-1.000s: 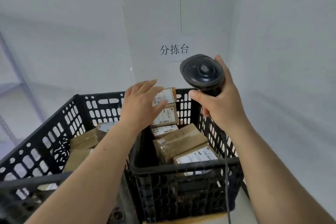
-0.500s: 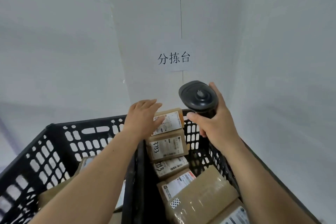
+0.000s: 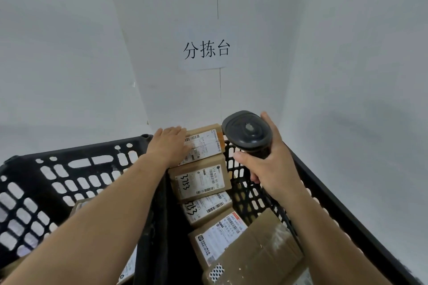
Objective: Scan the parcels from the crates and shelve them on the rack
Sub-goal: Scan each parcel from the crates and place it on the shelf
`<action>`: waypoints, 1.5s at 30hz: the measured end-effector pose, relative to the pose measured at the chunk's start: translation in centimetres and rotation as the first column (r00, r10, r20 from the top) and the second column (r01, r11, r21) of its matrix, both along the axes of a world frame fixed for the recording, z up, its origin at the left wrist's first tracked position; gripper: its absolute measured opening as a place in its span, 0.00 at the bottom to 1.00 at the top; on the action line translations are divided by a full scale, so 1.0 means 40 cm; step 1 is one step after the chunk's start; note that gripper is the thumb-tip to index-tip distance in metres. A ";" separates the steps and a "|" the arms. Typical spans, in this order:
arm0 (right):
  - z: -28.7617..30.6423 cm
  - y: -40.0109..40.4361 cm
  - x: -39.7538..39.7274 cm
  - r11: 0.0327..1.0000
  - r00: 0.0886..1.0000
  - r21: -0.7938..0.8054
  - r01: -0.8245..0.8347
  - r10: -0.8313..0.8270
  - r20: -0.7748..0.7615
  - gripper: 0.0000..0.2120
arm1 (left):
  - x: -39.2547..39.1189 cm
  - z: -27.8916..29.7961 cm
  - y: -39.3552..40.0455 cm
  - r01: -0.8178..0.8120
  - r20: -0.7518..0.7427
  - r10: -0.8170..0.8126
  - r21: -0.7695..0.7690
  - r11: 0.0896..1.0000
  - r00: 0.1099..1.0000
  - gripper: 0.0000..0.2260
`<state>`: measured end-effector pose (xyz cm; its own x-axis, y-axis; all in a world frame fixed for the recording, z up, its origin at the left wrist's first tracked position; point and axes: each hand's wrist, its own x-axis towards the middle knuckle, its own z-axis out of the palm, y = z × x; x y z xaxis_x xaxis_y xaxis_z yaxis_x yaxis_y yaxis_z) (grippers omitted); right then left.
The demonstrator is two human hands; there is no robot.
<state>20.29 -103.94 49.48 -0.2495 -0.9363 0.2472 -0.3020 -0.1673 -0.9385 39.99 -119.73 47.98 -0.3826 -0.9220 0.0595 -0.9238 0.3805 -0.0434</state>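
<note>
Several brown cardboard parcels with white labels stand in a row in the right black crate (image 3: pixel 328 194). My left hand (image 3: pixel 168 146) lies with straight fingers on the left end of the farthest parcel (image 3: pixel 205 143), at the crate's far wall. Behind it toward me sits a parcel marked 3753 (image 3: pixel 200 179), then another (image 3: pixel 206 207). My right hand (image 3: pixel 269 164) grips the handle of a black barcode scanner (image 3: pixel 246 132), whose head is just right of the farthest parcel. A larger taped box (image 3: pixel 257 250) lies nearest.
A second black crate (image 3: pixel 58 169) stands to the left, with parcels partly hidden under my left forearm. A white wall with a paper sign (image 3: pixel 206 50) rises close behind the crates. The rack is out of view.
My view has moved closer over the right crate. My left hand reached forward and settled on the farthest parcel. The scanner came down beside that parcel.
</note>
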 end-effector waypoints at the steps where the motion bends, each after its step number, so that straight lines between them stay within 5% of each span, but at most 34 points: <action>1: 0.000 0.000 -0.002 1.000 1.000 0.003 0.001 -0.001 0.006 0.47 | -0.002 -0.006 -0.004 -0.006 0.016 0.005 0.006 1.000 1.000 0.22; 8: -0.001 0.008 -0.012 1.000 1.000 0.008 0.002 -0.002 0.026 0.48 | -0.022 0.002 0.007 -0.009 0.032 0.011 -0.072 0.997 0.999 0.19; 13: 0.005 0.012 -0.008 1.000 1.000 -0.002 -0.004 0.004 0.023 0.47 | -0.018 0.005 0.023 0.006 -0.066 -0.002 0.059 0.998 0.998 0.22; 20: 0.018 0.024 0.010 1.000 1.000 -0.020 -0.019 0.019 0.008 0.48 | -0.009 0.022 0.033 0.057 0.157 -0.067 0.064 0.996 0.985 0.29; 25: 0.031 0.031 0.034 0.999 0.999 -0.032 -0.042 0.041 -0.006 0.48 | -0.003 0.004 0.039 0.088 0.185 -0.095 0.050 0.995 0.978 0.30; 31: 0.061 0.068 0.038 0.995 0.999 -0.093 -0.030 0.028 -0.028 0.47 | 0.006 0.006 0.067 0.116 0.071 -0.112 -0.056 0.992 0.991 0.25; 35: 0.073 0.119 0.019 0.987 0.999 -0.157 0.030 -0.035 -0.028 0.47 | 0.012 0.031 0.127 0.048 -0.195 -0.046 0.006 0.999 0.980 0.34; 37: 0.073 0.157 0.013 0.984 0.999 -0.173 0.045 -0.049 -0.018 0.47 | 0.012 0.034 0.167 0.057 -0.475 0.009 0.124 0.991 0.880 0.40; 39: 0.074 0.202 0.009 0.982 0.998 -0.179 0.051 -0.056 -0.019 0.48 | 0.014 0.037 0.224 0.128 -0.722 0.081 0.230 0.965 0.687 0.44; 42: 0.076 0.262 0.005 0.982 0.999 -0.183 0.045 -0.047 -0.003 0.47 | 0.015 0.042 0.311 0.180 -0.860 0.188 0.304 0.936 0.475 0.44; 45: 0.077 0.344 0.009 0.981 0.999 -0.191 0.026 -0.033 -0.034 0.46 | 0.015 0.049 0.406 0.225 -0.906 0.226 0.319 0.921 0.359 0.40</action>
